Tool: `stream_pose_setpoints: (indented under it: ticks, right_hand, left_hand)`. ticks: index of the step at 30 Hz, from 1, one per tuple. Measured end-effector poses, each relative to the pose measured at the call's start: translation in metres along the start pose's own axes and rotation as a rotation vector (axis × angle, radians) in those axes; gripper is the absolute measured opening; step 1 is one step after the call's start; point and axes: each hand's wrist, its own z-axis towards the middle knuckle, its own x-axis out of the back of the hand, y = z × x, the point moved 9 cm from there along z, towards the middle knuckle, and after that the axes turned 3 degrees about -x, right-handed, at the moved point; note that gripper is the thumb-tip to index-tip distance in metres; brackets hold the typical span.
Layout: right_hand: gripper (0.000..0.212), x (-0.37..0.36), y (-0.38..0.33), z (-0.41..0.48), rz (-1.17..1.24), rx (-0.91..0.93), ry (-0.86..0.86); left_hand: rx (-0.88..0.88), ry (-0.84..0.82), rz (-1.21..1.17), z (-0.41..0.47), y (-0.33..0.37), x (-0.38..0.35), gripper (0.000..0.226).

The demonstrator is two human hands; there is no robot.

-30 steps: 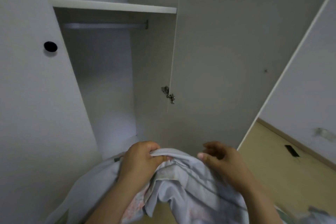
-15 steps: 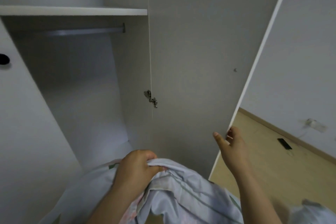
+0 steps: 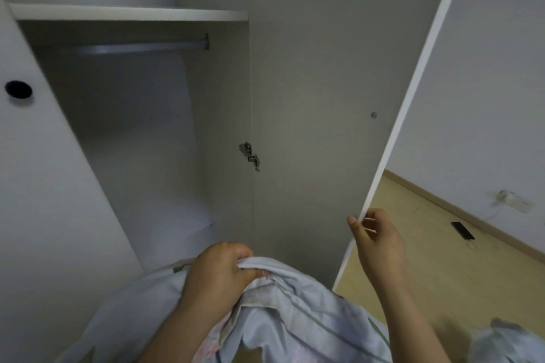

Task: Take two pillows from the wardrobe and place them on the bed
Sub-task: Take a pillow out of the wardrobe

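My left hand is shut on the bunched top edge of a pale blue pillow with thin green stripes, held low in front of me. My right hand grips the white outer edge of the open wardrobe door, fingers curled round it and thumb on the inner face. The open wardrobe shows a bare interior with a shelf and a hanging rail.
The left wardrobe door with a round black hole stands at the left. Wooden floor lies at the right, with a small black object and a white wall socket. More pale cloth shows at the bottom right.
My right hand let go of the pillow, moved right and up, and took hold of the door's edge. My left hand kept its grip on the pillow.
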Motion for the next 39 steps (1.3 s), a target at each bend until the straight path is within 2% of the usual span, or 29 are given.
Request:
stream_pose_setpoints:
  ticks: [16,28,33,35,39]
  right_hand:
    - [0.016,-0.077,-0.062,-0.094,-0.068,0.12,-0.061]
    - [0.032,-0.19,-0.121,-0.119,-0.042,0.173,-0.285]
    - [0.036,-0.249,-0.148,-0.12,-0.047,0.239,-0.399]
    - [0.037,-0.271,-0.158,-0.117,-0.047,0.261,-0.437]
    - [0.04,-0.309,-0.175,-0.111,-0.044,0.315,-0.489]
  left_hand:
    - [0.059,0.001,0.053,-0.064,-0.07,0.07,0.028]
    - [0.214,0.043,0.002,-0.086,-0.141,0.127,0.025]
    - [0.322,0.043,0.029,-0.086,-0.173,0.147,0.014]
    - [0.331,0.084,0.083,-0.083,-0.181,0.157,0.013]
    - [0.336,0.211,0.151,-0.079,-0.193,0.176,0.028]
